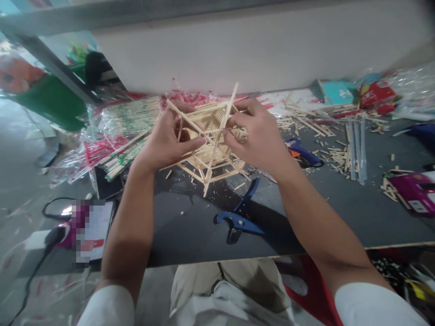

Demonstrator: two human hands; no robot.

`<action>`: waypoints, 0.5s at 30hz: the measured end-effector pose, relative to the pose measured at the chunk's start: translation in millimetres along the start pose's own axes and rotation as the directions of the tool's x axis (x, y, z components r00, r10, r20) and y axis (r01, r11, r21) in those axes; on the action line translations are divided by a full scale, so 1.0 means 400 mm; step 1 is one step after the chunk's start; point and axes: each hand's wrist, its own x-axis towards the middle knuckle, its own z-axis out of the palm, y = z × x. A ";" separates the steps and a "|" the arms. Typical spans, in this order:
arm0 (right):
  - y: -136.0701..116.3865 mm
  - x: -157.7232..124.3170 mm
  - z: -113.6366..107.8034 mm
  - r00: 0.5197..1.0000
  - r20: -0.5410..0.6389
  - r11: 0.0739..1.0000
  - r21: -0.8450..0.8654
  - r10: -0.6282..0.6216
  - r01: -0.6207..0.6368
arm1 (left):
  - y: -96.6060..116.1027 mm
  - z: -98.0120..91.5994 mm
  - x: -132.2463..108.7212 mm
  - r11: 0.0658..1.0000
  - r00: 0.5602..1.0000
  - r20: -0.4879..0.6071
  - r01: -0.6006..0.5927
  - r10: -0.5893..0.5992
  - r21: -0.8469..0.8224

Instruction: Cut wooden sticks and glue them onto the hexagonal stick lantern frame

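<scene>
Between my two hands, raised over the dark table, is an openwork frame of thin wooden sticks [210,158], many-sided with layered sticks inside. My left hand [170,140] grips its left side, the thumb laid along a slanting stick. On the right side, my right hand [253,131] pinches the frame with thumb and fingers near a long stick that juts up past the rest. Exactly which stick those fingertips press is partly hidden. A blue pipe cutter [239,222] lies with its handles apart on the table below the frame.
Packs of chopsticks [132,117] in plastic lie at the left, above a phone [97,231] with cables. To the right are a blue glue gun [304,153], clear glue sticks [356,149], cut stick pieces [335,158] and a purple box [413,192]. A white panel [254,50] closes the back.
</scene>
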 end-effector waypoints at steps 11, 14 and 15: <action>0.000 0.005 -0.006 0.999 0.040 1.000 0.024 -0.003 0.002 | -0.008 -0.006 -0.002 1.000 1.000 -0.003 -0.011 0.011 -0.023; -0.004 0.006 -0.008 1.000 0.025 1.000 0.020 -0.009 0.009 | -0.006 0.000 -0.001 1.000 1.000 -0.013 -0.019 0.018 -0.016; -0.005 0.006 -0.008 1.000 0.021 1.000 0.019 -0.011 0.010 | -0.004 0.003 -0.001 1.000 1.000 -0.022 -0.019 0.018 -0.018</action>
